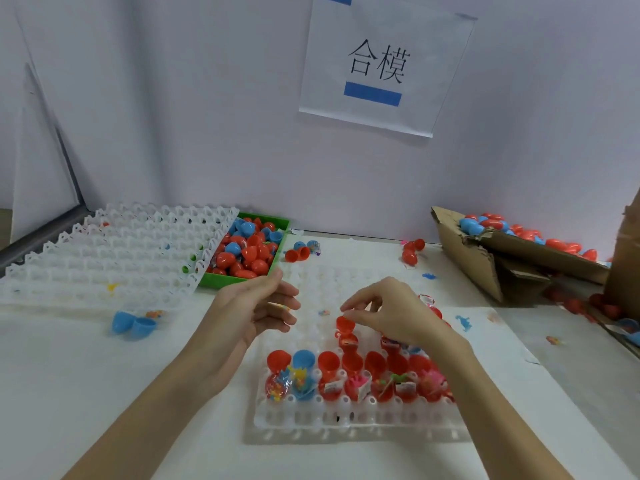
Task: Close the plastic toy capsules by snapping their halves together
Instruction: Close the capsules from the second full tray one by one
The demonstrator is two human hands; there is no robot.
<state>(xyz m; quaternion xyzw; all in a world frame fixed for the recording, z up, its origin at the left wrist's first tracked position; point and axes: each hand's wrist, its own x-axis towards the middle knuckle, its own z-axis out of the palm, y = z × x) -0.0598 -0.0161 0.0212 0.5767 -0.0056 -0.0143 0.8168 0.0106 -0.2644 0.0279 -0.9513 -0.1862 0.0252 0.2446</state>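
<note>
Right hand (391, 315) is pinching the red capsule half (345, 324) over the white tray (349, 415) on the counter (104, 375), its grip closed on it, while left hand (256, 311) is hovering open beside.

Small assembly/packing workstation, factory-type. Plain white partition (173, 116) boxes in the bench, w/ a printed station sign (384, 64) in Chinese characters taped up. White bench (86, 393) holds bulk stock: green bin (277, 225) of red/blue capsule halves, torn cardboard box (485, 258) of more capsules, stacked white grid trays (114, 251), plus a working tray (311, 420) w/ capsules in rows.
</note>
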